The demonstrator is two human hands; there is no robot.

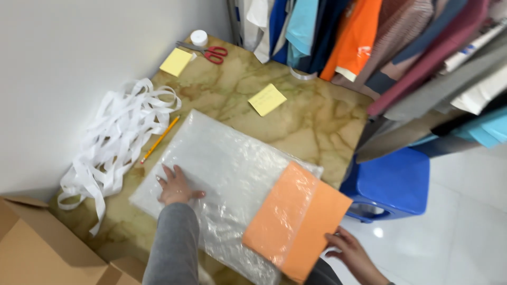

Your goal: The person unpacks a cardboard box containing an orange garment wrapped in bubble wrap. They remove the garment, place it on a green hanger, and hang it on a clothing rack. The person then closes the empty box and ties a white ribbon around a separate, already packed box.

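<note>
Under the spread fingers of the left hand (177, 187) lies a clear plastic bag (222, 169), flat on the marbled table (317, 121). Left hand open, palm down, pressing the bag; it grips nothing. Grey sleeve (171, 245) runs back from the wrist toward the camera

Right hand (351, 253) sits at the near edge of an orange folded cloth (298, 219). Fingers loosely curled, tips touching the cloth's outer corner; whether they pinch it or only rest against it cannot be told. Far half of the cloth sits inside the mouth of the bag, seen through the plastic; the near half sticks out bare, toward the right fingers

Beyond the left fingertips, near the bag's far edge: a yellow pencil (160, 139), lying slantwise. Past that, a loose heap of white paper strips (113, 137) against the wall. Further off from both hands: two yellow sticky-note pads (267, 99), red-handled scissors (208, 51), a small white cap (199, 37)

Beside the right hand, off the table edge: a blue plastic stool (393, 182). Above it, hanging clothes (369, 37) in many colours. Near the left sleeve, a cardboard box (37, 248), corner only
</note>
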